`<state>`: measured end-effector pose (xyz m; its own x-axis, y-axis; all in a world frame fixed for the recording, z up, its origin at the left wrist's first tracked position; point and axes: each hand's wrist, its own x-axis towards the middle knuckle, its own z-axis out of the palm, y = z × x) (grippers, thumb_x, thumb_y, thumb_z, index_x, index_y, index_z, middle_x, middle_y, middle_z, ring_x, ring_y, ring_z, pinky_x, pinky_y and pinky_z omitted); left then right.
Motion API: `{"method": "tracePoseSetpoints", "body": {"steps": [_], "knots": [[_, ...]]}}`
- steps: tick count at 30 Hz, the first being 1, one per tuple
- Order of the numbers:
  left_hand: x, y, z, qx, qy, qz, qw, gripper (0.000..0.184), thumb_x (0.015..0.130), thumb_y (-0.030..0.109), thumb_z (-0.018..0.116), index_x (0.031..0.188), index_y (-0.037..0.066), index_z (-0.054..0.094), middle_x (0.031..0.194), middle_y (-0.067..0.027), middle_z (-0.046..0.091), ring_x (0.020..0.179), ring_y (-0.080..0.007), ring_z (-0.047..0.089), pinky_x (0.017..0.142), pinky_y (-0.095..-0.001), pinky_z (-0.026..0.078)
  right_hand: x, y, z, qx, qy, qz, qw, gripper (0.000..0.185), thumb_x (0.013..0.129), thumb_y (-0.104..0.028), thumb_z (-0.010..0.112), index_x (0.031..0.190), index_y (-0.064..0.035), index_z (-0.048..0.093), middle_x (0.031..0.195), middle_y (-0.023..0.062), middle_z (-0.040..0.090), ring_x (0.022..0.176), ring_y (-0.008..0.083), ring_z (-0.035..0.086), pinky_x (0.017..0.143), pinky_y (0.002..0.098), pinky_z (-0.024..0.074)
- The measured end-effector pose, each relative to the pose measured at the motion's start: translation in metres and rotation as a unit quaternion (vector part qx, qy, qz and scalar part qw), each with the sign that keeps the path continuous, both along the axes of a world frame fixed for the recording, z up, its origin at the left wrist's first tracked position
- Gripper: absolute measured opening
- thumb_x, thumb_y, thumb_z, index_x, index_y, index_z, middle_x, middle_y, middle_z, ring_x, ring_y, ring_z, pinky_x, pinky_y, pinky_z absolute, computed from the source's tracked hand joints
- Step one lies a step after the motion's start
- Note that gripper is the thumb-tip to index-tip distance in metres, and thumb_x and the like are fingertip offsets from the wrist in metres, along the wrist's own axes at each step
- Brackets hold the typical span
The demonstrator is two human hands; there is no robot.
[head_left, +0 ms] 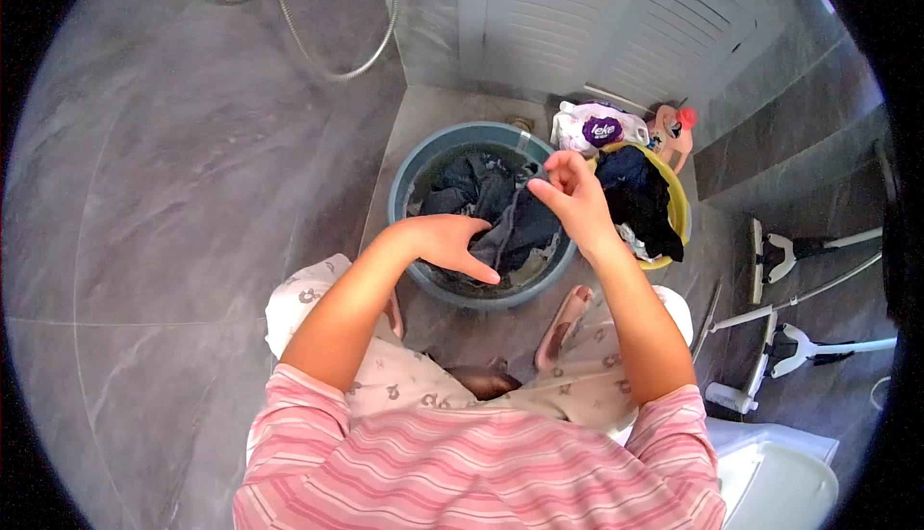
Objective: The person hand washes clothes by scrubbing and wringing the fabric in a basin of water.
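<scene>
A blue-grey round basin [397,193] stands on the floor between my feet, with a dark wet garment [525,227] in cloudy water inside it. Over the basin's near left part reaches my left hand [450,244], its thumb and fingers spread apart above the cloth. At the basin's right side, my right hand [576,198] has its thumb and curled fingers at a raised edge of the same garment, pinching it. The fingertips partly cover the pinched spot. Much of the cloth lies bunched on the basin's far left side.
Right of the basin, a yellow basin [681,207] holds dark clothes. Behind it are a white-and-purple package [602,128] and a pink bottle with a red cap [672,135]. Mops [789,352] lean at the right; a shower hose [390,10] hangs at upper left.
</scene>
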<state>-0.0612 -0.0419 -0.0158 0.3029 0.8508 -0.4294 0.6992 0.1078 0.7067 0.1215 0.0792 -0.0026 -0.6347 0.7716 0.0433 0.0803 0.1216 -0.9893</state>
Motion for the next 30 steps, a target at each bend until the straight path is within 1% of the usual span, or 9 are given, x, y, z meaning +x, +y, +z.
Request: {"method": "tracePoseSetpoints", "body": {"steps": [5,7,9,11,17,23,25,27,30], "knots": [[0.016,0.005,-0.013,0.115,-0.027,0.048,0.992,0.085,0.064,0.049,0.072,0.124,-0.002,0.042,0.12,-0.0215,0.051,0.11,-0.0299,0.05,0.096,-0.0342,0.037,-0.004,-0.005,0.008,-0.003,0.095,0.142,0.985,0.035,0.076,0.001,0.064,0.104,-0.0059,0.044,0.073,-0.0047,0.037,0.068,0.0056,0.037,0.061,0.0195,0.0324],[0.029,0.007,-0.011,0.083,-0.277,0.155,0.945,0.069,0.067,0.037,0.074,0.117,-0.001,0.049,0.117,-0.0153,0.054,0.107,-0.0239,0.052,0.094,-0.0326,0.038,-0.001,-0.002,0.01,-0.014,0.103,0.171,0.98,0.039,0.076,0.002,0.063,0.108,-0.0063,0.044,0.078,-0.0029,0.038,0.071,0.0064,0.038,0.063,0.0197,0.0338],[0.027,0.009,-0.011,0.037,-0.264,0.163,0.95,0.052,0.073,0.028,0.071,0.112,-0.002,0.054,0.114,-0.012,0.055,0.104,-0.0189,0.051,0.091,-0.0312,0.038,0.002,0.0,0.014,0.018,0.077,0.205,0.976,0.043,0.075,0.001,0.065,0.111,-0.0066,0.044,0.079,-0.0014,0.038,0.074,0.0073,0.039,0.066,0.0207,0.0358],[0.018,0.015,-0.017,0.002,-0.35,0.285,0.893,0.041,0.077,0.024,0.067,0.107,-0.002,0.058,0.112,-0.0108,0.054,0.101,-0.0183,0.052,0.088,-0.031,0.039,0.004,0.011,0.011,0.065,0.062,0.198,0.976,0.05,0.072,-0.004,0.07,0.114,-0.0059,0.043,0.081,-0.0001,0.039,0.078,0.0087,0.041,0.071,0.0222,0.0374],[0.013,0.015,0.006,0.075,-0.282,0.181,0.939,0.05,0.073,0.026,0.071,0.114,0.002,0.055,0.115,-0.0107,0.054,0.105,-0.0158,0.05,0.093,-0.0308,0.037,0.007,0.005,0.014,-0.032,0.116,0.253,0.96,0.053,0.07,-0.004,0.071,0.115,-0.0068,0.043,0.09,0.0008,0.043,0.085,0.01,0.044,0.078,0.0229,0.0375],[0.01,0.023,0.02,0.018,-0.229,0.197,0.953,0.037,0.078,0.019,0.067,0.109,0.001,0.057,0.098,-0.0046,0.062,0.086,-0.0126,0.058,0.079,-0.0277,0.046,0.011,0.015,0.014,-0.014,0.046,0.237,0.97,0.076,0.067,-0.015,0.077,0.128,-0.0059,0.034,0.101,0.0055,0.046,0.09,0.0133,0.046,0.078,0.0248,0.0383],[0.017,0.019,0.032,0.038,-0.346,0.293,0.89,0.033,0.081,0.016,0.064,0.109,0.001,0.057,0.098,-0.0051,0.062,0.087,-0.0128,0.058,0.08,-0.0282,0.046,0.014,0.02,0.001,0.051,-0.001,0.219,0.974,0.079,0.066,-0.023,0.078,0.13,-0.0049,0.035,0.111,0.0123,0.049,0.095,0.021,0.049,0.082,0.0289,0.0406],[0.021,0.015,0.041,0.045,-0.382,0.302,0.872,0.03,0.082,0.015,0.062,0.107,0.0,0.057,0.098,-0.0062,0.062,0.088,-0.0136,0.058,0.081,-0.0291,0.046,0.01,0.021,-0.03,0.308,-0.138,0.259,0.905,0.073,0.066,-0.029,0.077,0.125,-0.0037,0.042,0.117,0.0171,0.05,0.103,0.0278,0.051,0.087,0.0337,0.0411],[0.015,0.014,0.053,0.027,-0.515,0.365,0.775,0.027,0.084,0.017,0.061,0.105,0.0,0.057,0.1,-0.0096,0.062,0.089,-0.0181,0.061,0.08,-0.0314,0.048,0.004,0.02,-0.036,0.134,-0.122,0.255,0.95,0.057,0.072,-0.023,0.072,0.12,-0.0021,0.049,0.111,0.0132,0.057,0.102,0.0202,0.051,0.088,0.0316,0.0402]]}}
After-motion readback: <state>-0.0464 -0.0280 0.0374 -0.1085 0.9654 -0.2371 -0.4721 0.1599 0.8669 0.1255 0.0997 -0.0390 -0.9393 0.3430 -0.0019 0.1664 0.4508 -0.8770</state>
